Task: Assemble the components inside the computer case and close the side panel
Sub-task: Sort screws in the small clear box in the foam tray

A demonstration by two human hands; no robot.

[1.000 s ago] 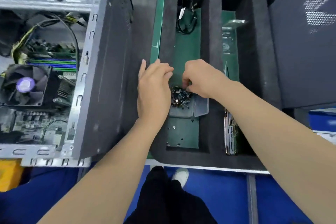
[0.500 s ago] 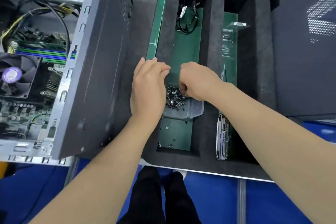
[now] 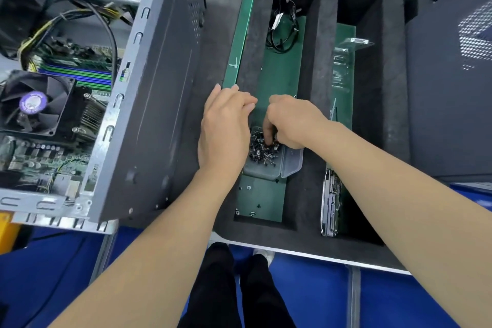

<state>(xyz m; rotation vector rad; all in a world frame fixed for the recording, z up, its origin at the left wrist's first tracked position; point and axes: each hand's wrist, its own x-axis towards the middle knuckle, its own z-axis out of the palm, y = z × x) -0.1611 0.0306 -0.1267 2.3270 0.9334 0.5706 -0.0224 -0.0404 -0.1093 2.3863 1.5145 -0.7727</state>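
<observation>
The open computer case (image 3: 149, 114) lies at the left, its motherboard and CPU fan (image 3: 32, 104) exposed. Right of it a black foam tray (image 3: 314, 194) holds a small clear plastic box (image 3: 266, 169) with several black screws (image 3: 259, 153). My left hand (image 3: 226, 128) rests flat, fingers straight, on the foam edge beside the box. My right hand (image 3: 292, 120) reaches down into the box, its curled fingertips pinching among the screws. A dark perforated side panel (image 3: 447, 88) lies at the far right.
A black cable bundle (image 3: 282, 26) lies at the far end of the same compartment. The neighbouring slot holds a drive (image 3: 330, 205) on edge and a clear plastic piece (image 3: 343, 61). Loose screws lie on the green floor below the box. My legs (image 3: 226, 287) stand on blue floor.
Both hands stay at the screw box. The right hand's fingertips have dipped deeper into the screws. The view has shifted slightly.
</observation>
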